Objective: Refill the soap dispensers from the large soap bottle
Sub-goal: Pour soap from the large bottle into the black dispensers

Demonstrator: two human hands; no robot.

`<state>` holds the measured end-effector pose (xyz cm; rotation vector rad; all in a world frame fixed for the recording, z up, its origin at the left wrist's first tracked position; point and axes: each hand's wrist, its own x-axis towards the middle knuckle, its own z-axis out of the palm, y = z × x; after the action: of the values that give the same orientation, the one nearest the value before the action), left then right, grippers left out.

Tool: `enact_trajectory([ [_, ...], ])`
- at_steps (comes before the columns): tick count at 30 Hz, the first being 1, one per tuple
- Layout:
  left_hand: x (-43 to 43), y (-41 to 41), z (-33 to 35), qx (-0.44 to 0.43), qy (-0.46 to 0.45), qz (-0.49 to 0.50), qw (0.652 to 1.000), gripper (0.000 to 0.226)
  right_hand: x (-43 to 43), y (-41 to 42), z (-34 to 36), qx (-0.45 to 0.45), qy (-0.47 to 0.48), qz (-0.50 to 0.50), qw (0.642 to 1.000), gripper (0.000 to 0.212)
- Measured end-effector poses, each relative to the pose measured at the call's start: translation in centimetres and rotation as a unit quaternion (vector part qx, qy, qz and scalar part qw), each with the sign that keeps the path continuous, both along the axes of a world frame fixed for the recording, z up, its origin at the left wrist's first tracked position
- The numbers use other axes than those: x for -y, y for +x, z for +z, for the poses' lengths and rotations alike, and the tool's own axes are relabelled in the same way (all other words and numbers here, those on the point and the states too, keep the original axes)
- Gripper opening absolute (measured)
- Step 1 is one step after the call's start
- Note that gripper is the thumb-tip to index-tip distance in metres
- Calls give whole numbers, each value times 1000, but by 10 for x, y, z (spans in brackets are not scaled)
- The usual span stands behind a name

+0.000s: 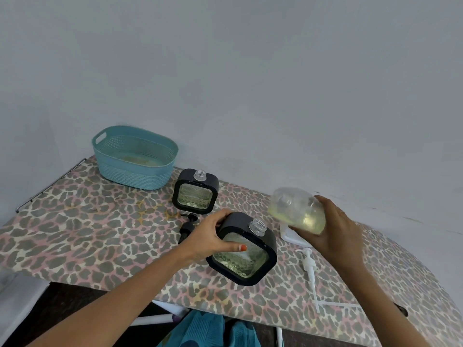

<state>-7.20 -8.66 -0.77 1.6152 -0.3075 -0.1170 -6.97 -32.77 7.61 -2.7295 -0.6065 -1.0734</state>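
Observation:
My left hand [213, 236] grips the left side of a square black-framed soap dispenser [244, 254], which tilts on the table with its clear threaded neck [257, 226] open. My right hand [338, 234] holds the large clear soap bottle [295, 210] in the air, tipped sideways toward the left, with yellowish soap pooled inside. A second black dispenser [195, 192] stands upright behind, its neck also uncapped.
A black pump head [188, 227] lies by my left hand. A white pump with a long tube [310, 269] and a white lid [290, 236] lie to the right. A teal basket [135, 156] sits at the back left on the leopard-print table [87, 221].

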Motion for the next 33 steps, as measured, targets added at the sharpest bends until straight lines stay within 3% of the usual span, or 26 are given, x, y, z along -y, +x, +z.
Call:
enact_trajectory([
  [4, 4, 17, -2, -6, -6, 23, 1000, 53, 5, 4, -21, -117, 196, -61, 972, 67],
  [7, 8, 32, -5, -6, -11, 41, 999, 52, 10, 4, -42, -144, 301, -67, 940, 72],
  [11, 20, 54, -8, -11, -14, 70, 997, 55, 11, 0, -75, -171, 426, -86, 884, 63],
  [24, 47, 118, -28, -41, -26, 139, 989, 56, 25, -11, -123, -153, 562, -78, 809, 72],
  [33, 47, 128, -52, -64, -15, 151, 986, 65, 25, -12, -124, -155, 562, -58, 810, 73],
])
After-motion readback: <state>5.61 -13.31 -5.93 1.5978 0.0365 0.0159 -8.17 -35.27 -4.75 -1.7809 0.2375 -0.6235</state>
